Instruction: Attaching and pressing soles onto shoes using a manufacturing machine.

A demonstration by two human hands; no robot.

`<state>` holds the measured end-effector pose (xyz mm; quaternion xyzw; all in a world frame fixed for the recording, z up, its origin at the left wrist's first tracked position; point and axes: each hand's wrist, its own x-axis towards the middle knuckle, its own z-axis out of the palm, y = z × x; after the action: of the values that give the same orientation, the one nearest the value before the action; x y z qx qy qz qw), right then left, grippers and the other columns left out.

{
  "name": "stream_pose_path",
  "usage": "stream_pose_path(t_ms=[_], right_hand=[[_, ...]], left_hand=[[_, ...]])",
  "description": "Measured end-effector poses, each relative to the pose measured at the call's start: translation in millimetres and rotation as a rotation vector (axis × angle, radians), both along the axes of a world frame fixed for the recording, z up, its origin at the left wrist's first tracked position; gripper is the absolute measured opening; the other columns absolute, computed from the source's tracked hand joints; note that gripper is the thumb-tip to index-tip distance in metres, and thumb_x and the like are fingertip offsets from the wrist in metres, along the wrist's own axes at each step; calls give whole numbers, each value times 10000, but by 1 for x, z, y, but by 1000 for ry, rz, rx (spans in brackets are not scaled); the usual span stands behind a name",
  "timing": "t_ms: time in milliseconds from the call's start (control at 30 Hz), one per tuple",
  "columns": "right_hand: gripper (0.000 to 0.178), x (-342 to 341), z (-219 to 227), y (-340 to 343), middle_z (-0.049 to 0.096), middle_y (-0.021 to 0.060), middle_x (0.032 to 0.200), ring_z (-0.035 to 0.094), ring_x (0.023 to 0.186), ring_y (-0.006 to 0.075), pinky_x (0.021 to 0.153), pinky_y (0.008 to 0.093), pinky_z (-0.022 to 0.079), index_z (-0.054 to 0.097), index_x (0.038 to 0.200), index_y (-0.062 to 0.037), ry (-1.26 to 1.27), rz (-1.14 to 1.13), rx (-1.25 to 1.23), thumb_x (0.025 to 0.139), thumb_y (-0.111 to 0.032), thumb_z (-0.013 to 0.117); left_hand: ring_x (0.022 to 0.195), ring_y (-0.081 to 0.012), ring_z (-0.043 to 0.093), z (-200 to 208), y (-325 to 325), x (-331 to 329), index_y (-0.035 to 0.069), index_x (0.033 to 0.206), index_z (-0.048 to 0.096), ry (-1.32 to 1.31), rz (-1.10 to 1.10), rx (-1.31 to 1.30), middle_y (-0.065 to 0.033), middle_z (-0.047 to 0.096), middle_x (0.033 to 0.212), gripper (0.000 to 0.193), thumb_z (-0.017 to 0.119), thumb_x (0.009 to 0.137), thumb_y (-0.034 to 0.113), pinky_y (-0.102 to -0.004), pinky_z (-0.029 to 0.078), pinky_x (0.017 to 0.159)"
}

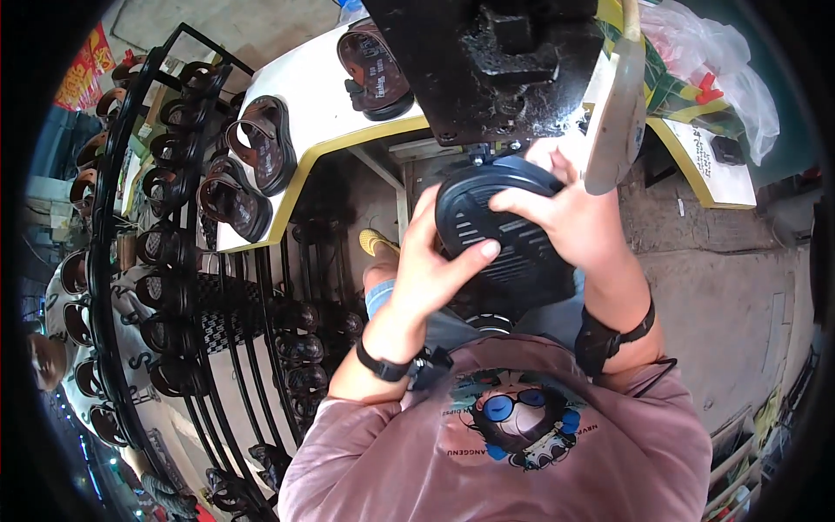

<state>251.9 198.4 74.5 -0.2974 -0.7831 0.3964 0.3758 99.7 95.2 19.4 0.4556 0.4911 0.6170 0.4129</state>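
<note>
A black sandal (522, 277) is held in front of me, its ribbed sole turned up, just below a black machine head (496, 74). My left hand (437, 277) is closed on its left side, thumb pressed on the ribs and fingers out of sight beneath. On the right side, my right hand (581, 213) grips it, thumb lying across the upper end. The far end of the sandal is close against the machine's lower parts; whether they touch I cannot tell.
Brown sandals (379, 74) lie on the white, yellow-edged table (304, 83). A black rack (106, 209) full of sandals stands left, a person (48, 361) beyond it. A pale elongated part (616, 122) hangs by my right hand. Clear plastic bags (709, 65) lie back right.
</note>
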Motion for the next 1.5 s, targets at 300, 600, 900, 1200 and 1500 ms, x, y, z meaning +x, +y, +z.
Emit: stream_pose_path(t_ms=[300, 600, 900, 1200, 1500], right_hand=[[602, -8, -1, -5, 536, 73, 816, 530, 755, 252, 706, 328, 452, 549, 916, -24, 44, -321, 400, 514, -336, 870], [574, 66, -140, -53, 588, 107, 1108, 562, 1046, 233, 913, 345, 436, 563, 1114, -33, -174, 267, -284, 646, -276, 791], [352, 5, -96, -49, 610, 50, 1043, 569, 957, 165, 862, 307, 455, 584, 1096, -20, 877, 102, -694, 753, 45, 626], [350, -46, -85, -59, 612, 59, 1053, 568, 967, 154, 846, 306, 464, 581, 1096, -4, 632, 272, -662, 763, -14, 689], [585, -15, -96, -45, 507, 110, 1106, 559, 965, 201, 839, 329, 478, 500, 1167, -10, 148, 70, -132, 686, -145, 804]], left_hand=[[962, -147, 571, 5, -4, 14, -23, 1150, 556, -167, -10, -33, -79, 624, 1060, 454, 746, 759, 110, -292, 457, 863], [1101, -257, 550, -17, -25, 31, 26, 1244, 478, -609, 204, 130, -120, 568, 1183, 494, 671, 836, 226, -422, 464, 942], [1196, -303, 472, -54, -33, -19, 14, 1271, 454, -1082, 213, 163, -141, 517, 1255, 556, 625, 855, 341, -493, 393, 1009], [850, -166, 573, 76, -1, -79, 10, 979, 590, 651, 270, -10, -88, 612, 915, 391, 780, 694, 199, -296, 467, 746], [819, -113, 621, 28, 8, -13, -13, 963, 566, -56, 10, -44, -91, 662, 902, 278, 744, 754, 35, -231, 495, 734]])
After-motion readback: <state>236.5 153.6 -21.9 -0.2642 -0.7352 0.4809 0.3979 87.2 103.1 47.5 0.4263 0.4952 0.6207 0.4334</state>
